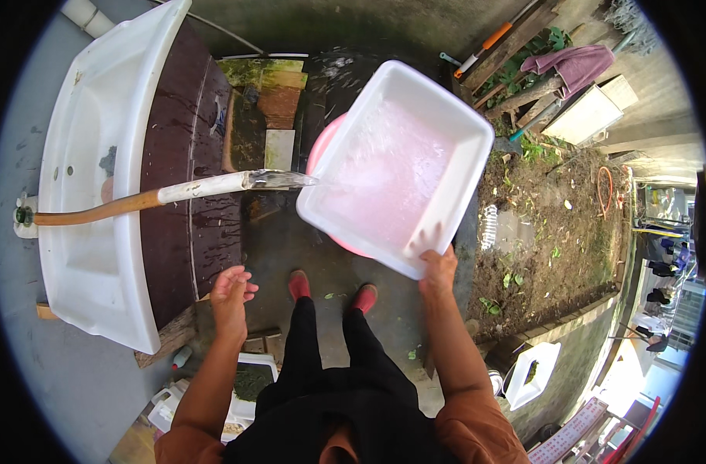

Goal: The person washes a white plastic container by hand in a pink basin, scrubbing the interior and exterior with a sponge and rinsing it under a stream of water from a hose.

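My right hand (438, 269) grips the near right rim of a white rectangular plastic basin (382, 156), its fingers showing faintly through the wall. The basin is held tilted above a pink round basin (325, 142), of which only the edge shows. Water pours from a white pipe end (205, 187) on an orange-brown hose (98, 210) into the white basin, where it splashes. My left hand (232, 290) is raised beside the dark red front of the sink, fingers loosely curled, holding nothing.
A white ceramic sink (135, 261) stands at the left. Flat bricks and tiles (280, 148) lie beyond it on wet ground. At the right is a soil bed (544, 232) with a low border. A white tub of greens (254, 380) stands by my left leg.
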### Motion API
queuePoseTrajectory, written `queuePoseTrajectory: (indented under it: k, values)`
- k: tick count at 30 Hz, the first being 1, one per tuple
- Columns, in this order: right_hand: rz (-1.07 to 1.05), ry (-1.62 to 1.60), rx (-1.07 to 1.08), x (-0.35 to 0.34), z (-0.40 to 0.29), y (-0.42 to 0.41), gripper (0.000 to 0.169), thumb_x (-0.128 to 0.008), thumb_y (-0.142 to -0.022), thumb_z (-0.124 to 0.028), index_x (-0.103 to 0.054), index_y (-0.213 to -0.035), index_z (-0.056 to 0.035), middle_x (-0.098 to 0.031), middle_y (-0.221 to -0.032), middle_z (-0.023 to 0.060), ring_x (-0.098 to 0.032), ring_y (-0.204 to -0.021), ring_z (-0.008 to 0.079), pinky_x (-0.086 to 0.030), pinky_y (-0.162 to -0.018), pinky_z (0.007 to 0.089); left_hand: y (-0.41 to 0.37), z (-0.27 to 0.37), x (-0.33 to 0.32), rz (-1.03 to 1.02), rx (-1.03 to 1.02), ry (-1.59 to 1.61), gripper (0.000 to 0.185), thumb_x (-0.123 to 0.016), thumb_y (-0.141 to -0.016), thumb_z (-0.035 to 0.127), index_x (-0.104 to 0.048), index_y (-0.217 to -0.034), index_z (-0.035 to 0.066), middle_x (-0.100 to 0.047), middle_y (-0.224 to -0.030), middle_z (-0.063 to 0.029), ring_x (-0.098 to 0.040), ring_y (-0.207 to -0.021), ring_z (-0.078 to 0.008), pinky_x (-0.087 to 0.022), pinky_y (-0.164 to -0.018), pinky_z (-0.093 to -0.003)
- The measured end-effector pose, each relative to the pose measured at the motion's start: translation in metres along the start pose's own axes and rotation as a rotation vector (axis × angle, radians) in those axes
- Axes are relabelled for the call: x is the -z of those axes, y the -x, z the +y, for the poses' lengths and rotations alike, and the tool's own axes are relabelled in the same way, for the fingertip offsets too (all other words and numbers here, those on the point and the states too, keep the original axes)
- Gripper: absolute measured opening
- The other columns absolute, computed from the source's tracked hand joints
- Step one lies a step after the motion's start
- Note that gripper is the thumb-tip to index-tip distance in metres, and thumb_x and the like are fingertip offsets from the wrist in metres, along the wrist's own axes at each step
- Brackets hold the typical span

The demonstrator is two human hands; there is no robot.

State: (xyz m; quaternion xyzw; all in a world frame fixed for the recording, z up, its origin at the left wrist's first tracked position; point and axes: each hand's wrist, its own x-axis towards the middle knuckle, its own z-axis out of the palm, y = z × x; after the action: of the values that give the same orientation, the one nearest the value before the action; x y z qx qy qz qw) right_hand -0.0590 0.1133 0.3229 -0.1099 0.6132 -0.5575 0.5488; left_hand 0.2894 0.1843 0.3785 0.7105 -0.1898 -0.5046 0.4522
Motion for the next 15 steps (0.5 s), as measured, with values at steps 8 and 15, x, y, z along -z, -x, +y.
queuePoseTrajectory:
  k: [8, 15]
  values:
    - [-0.112, -0.335, 0.128, -0.096, 0.023, -0.079, 0.059, -0.054, -0.071, 0.009, -0.038, -0.127, -0.0023, -0.053, -0.103, 0.0105, -0.055, -0.086, 0.0208, -0.049, -0.074, 0.0301, 0.009, -0.013, -0.009, -0.018, 0.079, 0.045, 0.017, -0.054, -0.088, 0.012, -0.055, -0.104, 0.006, -0.059, -0.09, -0.0023, -0.057, -0.068, -0.0088, -0.043, -0.062, -0.021]
    - [-0.246, -0.34, -0.193, 0.002, 0.043, -0.011, 0.074, -0.048, -0.064, -0.001, -0.029, -0.135, -0.0111, -0.042, -0.127, 0.0246, -0.046, -0.11, 0.0478, -0.05, -0.071, 0.0631, 0.007, -0.021, -0.004, -0.08, 0.091, 0.061, 0.014, -0.054, -0.089, 0.011, -0.056, -0.102, 0.006, -0.059, -0.09, -0.003, -0.058, -0.068, -0.01, -0.044, -0.062, -0.0216]
